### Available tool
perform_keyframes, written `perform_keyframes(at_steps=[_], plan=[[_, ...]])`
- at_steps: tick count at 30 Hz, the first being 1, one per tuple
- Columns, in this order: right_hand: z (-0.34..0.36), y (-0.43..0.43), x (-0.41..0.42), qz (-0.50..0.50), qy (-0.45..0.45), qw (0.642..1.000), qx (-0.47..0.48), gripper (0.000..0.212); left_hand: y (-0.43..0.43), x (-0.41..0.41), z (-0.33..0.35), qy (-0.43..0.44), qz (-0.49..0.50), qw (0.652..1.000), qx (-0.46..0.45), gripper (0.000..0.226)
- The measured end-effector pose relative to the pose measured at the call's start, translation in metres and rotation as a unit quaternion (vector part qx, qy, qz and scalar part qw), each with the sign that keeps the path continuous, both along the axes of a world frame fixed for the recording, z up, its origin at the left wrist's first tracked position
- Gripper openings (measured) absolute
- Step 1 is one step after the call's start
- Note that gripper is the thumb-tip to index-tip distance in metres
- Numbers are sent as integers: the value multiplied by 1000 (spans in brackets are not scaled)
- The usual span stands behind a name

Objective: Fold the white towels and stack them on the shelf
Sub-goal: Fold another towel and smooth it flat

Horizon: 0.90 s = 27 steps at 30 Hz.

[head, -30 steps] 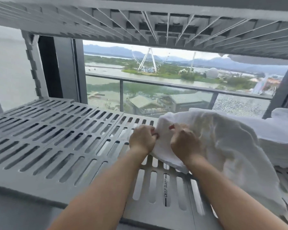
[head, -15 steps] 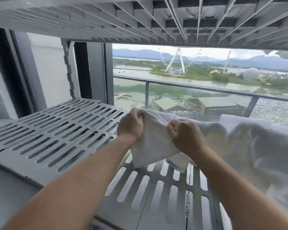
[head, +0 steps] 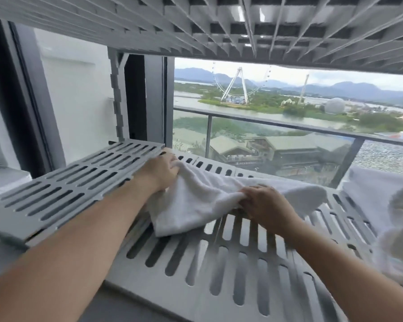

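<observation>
The left hand [head: 159,171] was closed around one end of a soft white terry towel [head: 196,205], its fingers curled into the cloth near the back of the shelf. The right hand [head: 263,201] pinched the same towel further along its near edge, knuckles up. A second before, the two hands had been bunched close together on the cloth. Now they stood well apart, and the towel was drawn out between them, lying across the grey slatted plastic shelf [head: 219,263] with a loose flap trailing to the right. That suggests the towel was being opened and straightened for its first fold; it was neither folded nor stacked yet. At the right edge of the shelf lay a heap of other white towels [head: 377,201], partly blurred. A second grey slatted panel [head: 68,191] adjoined the shelf on the left, and the ribbed underside of an upper shelf [head: 219,24] hung overhead. Behind was a window with a glass balcony railing [head: 265,122], with water, roofs and a white Ferris wheel [head: 239,84] beyond.
</observation>
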State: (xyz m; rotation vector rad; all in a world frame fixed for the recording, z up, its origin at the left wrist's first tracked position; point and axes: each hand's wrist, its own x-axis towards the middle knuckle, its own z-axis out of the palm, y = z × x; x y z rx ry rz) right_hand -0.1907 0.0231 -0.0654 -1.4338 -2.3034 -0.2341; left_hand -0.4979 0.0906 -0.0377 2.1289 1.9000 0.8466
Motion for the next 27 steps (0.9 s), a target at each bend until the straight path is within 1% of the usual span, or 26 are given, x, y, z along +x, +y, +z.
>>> perform_keyframes(at_steps=[2, 5, 6, 7, 8, 9, 10, 11, 12, 13, 14, 15, 16, 19, 21, 24, 27], plan=[[0, 9, -21, -54, 72, 995, 37, 18, 3, -11, -5, 12, -53, 999, -6, 34], [-1, 20, -46, -155, 114, 980, 57, 35, 0, -21, -1, -10, -146, 989, 9, 49], [-1, 22, -52, -181, 128, 974, 50, 39, -6, -20, 4, -19, -200, 979, -10, 59], [-2, 23, -58, -204, 141, 968, 37, 39, -13, -18, 10, -14, -269, 962, -47, 72], [-2, 23, -62, -226, 152, 962, 21, 38, -22, -14, 16, 13, -332, 939, -89, 81], [-2, 23, -65, -244, 165, 955, 9, 38, -29, -10, 17, 63, -375, 917, -119, 81], [-3, 22, -67, -257, 180, 950, 4, 39, -36, -7, 16, 127, -390, 903, -126, 79], [-2, 21, -67, -265, 196, 944, 4, 39, -40, -6, 12, 185, -379, 900, -113, 77], [0, 19, -68, -272, 209, 939, 5, 40, -42, -5, 7, 209, -361, 904, -89, 70], [1, 17, -68, -278, 219, 935, 1, 40, -40, -6, 2, 197, -345, 915, -67, 54], [2, 15, -68, -282, 231, 931, -9, 40, -39, -9, -2, 156, -332, 928, -59, 38], [3, 13, -67, -283, 245, 927, -23, 39, -37, -13, -5, 106, -319, 939, -67, 28], [4, 9, -65, -281, 261, 923, -38, 37, -36, -17, -4, 65, -309, 946, -74, 26], [9, -1, -59, -262, 320, 906, -90, 34, -35, -27, 3, -1, -305, 951, -50, 19], [12, -10, -59, -249, 326, 905, -114, 36, -37, -30, 8, -35, -297, 953, -50, 13], [13, -24, -59, -239, 322, 911, -99, 42, -45, -29, 13, -42, -269, 960, -61, 15], [16, -39, -56, -234, 296, 922, -93, 40, -61, -25, 24, -46, -257, 962, -76, 18]])
